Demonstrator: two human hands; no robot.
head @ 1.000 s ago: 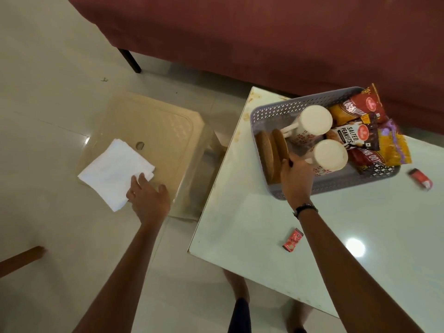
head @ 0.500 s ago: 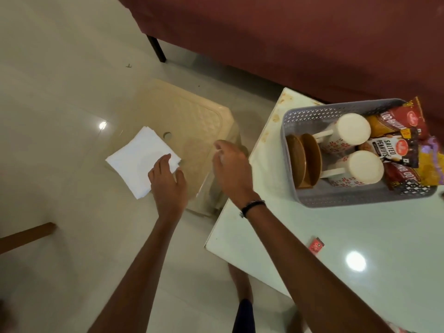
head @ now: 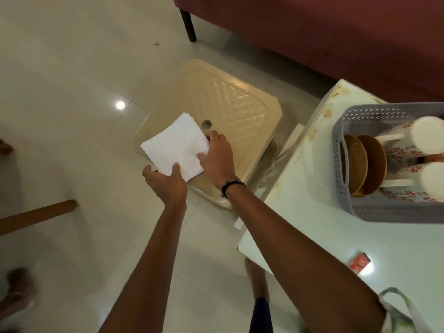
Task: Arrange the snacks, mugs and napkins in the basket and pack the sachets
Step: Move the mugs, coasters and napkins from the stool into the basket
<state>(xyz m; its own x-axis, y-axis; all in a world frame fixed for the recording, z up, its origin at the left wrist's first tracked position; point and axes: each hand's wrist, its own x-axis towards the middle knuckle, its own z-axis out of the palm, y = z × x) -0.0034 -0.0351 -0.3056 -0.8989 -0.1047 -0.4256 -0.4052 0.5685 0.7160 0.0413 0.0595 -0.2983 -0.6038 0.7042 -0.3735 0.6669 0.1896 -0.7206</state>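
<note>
both hands pinch the napkins (head: 176, 146) lying on the beige stool (head: 230, 111): left hand (head: 165, 182) at the near edge, right hand (head: 217, 161) at the right edge; the basket (head: 360, 213) sits on the counter (head: 300, 212).

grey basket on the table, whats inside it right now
In the grey basket two brown plates stand on edge beside two floral mugs lying on their sides. The rest of the basket runs past the frame's right edge, so anything there is unseen.
</note>
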